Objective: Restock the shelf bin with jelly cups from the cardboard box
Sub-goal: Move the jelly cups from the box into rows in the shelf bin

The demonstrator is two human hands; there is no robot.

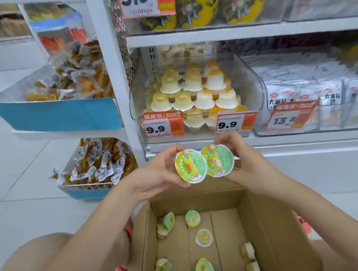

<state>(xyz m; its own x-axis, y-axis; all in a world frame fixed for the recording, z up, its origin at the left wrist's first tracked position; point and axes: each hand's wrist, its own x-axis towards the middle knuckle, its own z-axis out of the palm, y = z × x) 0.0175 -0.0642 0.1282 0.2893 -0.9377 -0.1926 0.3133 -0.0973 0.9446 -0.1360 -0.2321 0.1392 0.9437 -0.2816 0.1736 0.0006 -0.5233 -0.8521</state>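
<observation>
- The left hand [162,172] curls its fingers round one jelly cup [191,165], with the green foil lid facing us.
- The right hand [240,153] grips a second jelly cup [218,160]. The two cups touch, side by side.
- Both cups are in the air between the shelf bin [251,86] at 12 o'clock and the cardboard box [274,229] at 6 o'clock.
- The clear bin is piled with upside-down jelly cups.
- More cups lie loose on the box floor.
- Two orange price tags [162,125] saying 9.9 hang on the bin front.
</observation>
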